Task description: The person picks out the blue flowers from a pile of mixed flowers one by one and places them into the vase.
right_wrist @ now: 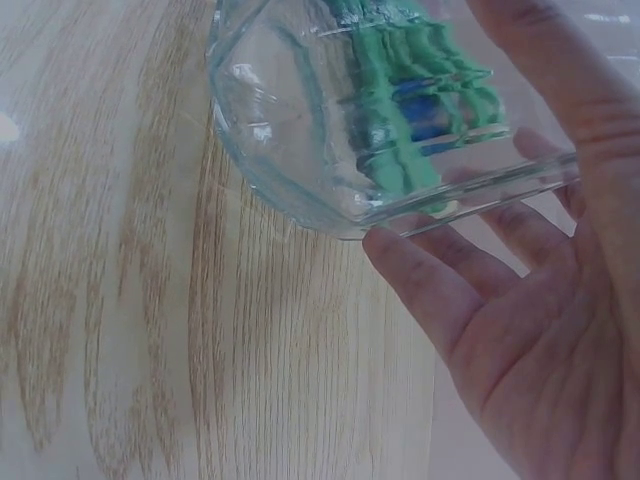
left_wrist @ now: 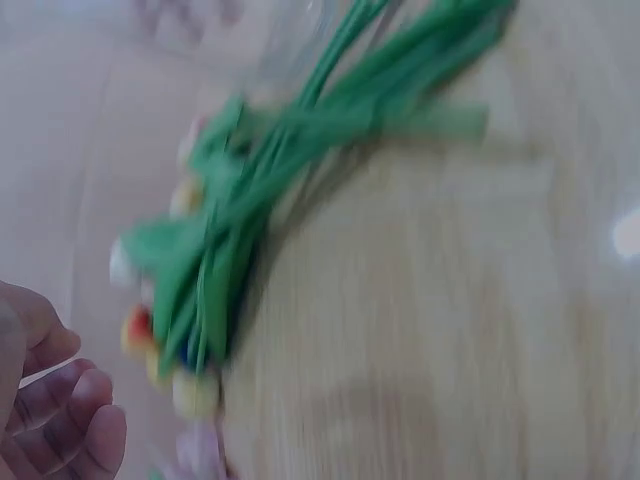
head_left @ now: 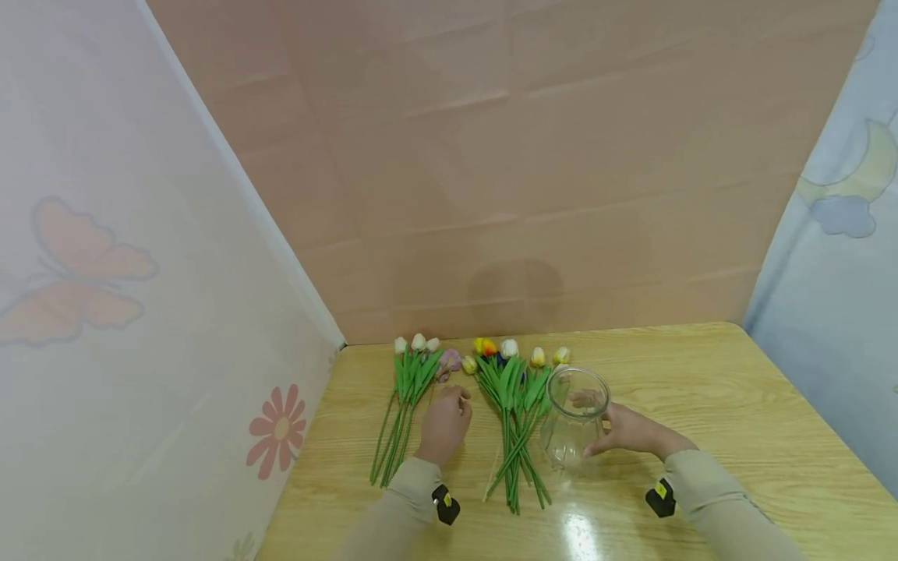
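The left wrist view blurs the tulips [left_wrist: 250, 200], and its edge cuts off the left hand [left_wrist: 45, 400].

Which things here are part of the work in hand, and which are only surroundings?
In use: glass vase, touched by the right hand; left bunch of tulips, beside the left hand; middle bunch of tulips.
Surroundings: wooden table; butterfly curtain; pink backdrop.

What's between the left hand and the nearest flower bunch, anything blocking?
Nothing visible. The left hand sits on bare table between the two bunches, beside the left bunch. The glass vase is off by the right hand.
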### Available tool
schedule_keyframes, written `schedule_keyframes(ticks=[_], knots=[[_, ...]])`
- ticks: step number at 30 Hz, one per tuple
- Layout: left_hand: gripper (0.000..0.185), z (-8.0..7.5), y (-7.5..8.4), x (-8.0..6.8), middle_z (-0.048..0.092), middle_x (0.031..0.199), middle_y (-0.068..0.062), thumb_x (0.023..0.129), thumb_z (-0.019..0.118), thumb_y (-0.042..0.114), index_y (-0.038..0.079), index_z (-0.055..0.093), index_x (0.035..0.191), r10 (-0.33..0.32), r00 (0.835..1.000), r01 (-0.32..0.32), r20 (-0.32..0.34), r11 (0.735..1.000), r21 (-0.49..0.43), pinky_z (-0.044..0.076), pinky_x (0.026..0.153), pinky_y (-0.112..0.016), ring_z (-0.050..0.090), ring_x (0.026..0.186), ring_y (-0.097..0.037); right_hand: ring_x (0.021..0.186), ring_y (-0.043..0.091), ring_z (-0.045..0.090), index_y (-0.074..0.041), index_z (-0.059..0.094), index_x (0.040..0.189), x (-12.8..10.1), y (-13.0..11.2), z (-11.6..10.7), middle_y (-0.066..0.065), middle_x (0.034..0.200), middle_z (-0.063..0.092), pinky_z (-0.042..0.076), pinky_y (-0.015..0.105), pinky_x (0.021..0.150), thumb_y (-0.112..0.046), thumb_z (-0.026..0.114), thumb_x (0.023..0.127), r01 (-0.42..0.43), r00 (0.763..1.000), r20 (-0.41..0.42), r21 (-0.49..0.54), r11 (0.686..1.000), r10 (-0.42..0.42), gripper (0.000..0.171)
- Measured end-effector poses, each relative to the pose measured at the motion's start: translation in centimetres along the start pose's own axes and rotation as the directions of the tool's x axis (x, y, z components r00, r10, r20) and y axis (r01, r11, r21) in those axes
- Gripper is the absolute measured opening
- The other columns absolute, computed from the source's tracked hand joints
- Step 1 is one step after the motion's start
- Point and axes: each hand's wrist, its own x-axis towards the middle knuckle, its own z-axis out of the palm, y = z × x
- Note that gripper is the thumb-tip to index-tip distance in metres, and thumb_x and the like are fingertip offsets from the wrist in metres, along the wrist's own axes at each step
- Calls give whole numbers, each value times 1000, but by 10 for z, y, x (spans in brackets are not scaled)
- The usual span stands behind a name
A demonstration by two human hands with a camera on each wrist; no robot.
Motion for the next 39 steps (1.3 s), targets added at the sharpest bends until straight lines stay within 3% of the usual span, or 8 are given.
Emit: schedule_keyframes(ticks=[5, 13, 20, 23, 27, 29, 33, 39], knots=[[5, 27, 29, -12, 63, 83, 2, 91, 64, 10, 11, 68, 94, 181, 982, -186, 62, 979, 81, 36, 44, -13, 51, 54, 0, 128, 65, 27, 1, 27, 148, 0, 1, 0, 33, 149, 26, 43, 67, 89, -16, 81, 78, 7, 1000, -3, -4, 1000, -7, 90], [3, 62, 41, -32, 62, 78, 7, 88, 71, 23, 20, 70, 88, 286, 942, -327, 174, 896, 299, 36, 42, -13, 53, 52, 0, 128, 65, 27, 1, 27, 148, 1, 2, 2, 32, 149, 27, 43, 68, 89, -15, 81, 78, 14, 1000, -8, 2, 1000, -14, 90], [13, 68, 45, -34, 62, 75, 6, 85, 75, 28, 18, 68, 83, 262, 948, -311, 178, 880, 360, 40, 40, -18, 55, 52, -4, 128, 65, 26, 1, 26, 148, 0, 1, 1, 33, 149, 27, 42, 68, 89, -15, 81, 78, 11, 1000, -4, 5, 1000, -11, 90], [15, 73, 46, -35, 64, 76, 5, 84, 76, 30, 17, 68, 83, 306, 941, -338, 145, 833, 439, 41, 40, -19, 55, 51, -3, 128, 65, 27, 1, 26, 148, 0, 1, 1, 32, 148, 27, 42, 68, 90, -16, 81, 78, 12, 1000, -9, -4, 1000, -12, 90], [14, 81, 49, -35, 63, 73, 6, 83, 76, 28, 18, 67, 80, 378, 923, -347, 70, 742, 574, 40, 36, -19, 52, 46, -1, 128, 64, 28, 1, 27, 147, 0, 1, 1, 32, 148, 29, 39, 70, 91, -17, 82, 77, 11, 1000, -21, -14, 1000, -11, 91], [14, 83, 50, -36, 62, 71, 6, 82, 77, 26, 18, 66, 78, 389, 920, -329, 35, 725, 605, 40, 35, -19, 50, 44, -2, 128, 63, 28, 1, 27, 147, 0, 2, 2, 32, 148, 29, 38, 71, 91, -17, 82, 77, 10, 1000, -21, -17, 1000, -10, 91], [12, 88, 51, -37, 62, 72, 6, 82, 77, 25, 17, 67, 81, 357, 934, -290, 12, 738, 609, 41, 34, -21, 50, 43, -3, 128, 64, 27, 2, 27, 147, 0, 3, 2, 32, 148, 29, 37, 72, 91, -17, 81, 77, 12, 1000, -15, -17, 1000, -13, 90], [13, 89, 55, -36, 62, 72, 5, 84, 75, 27, 16, 69, 80, 282, 958, -262, 61, 760, 594, 43, 35, -22, 52, 45, -4, 127, 64, 29, 3, 27, 147, 1, 3, 2, 33, 147, 30, 37, 72, 92, -16, 82, 77, 19, 1000, -18, -18, 1000, -19, 91]])
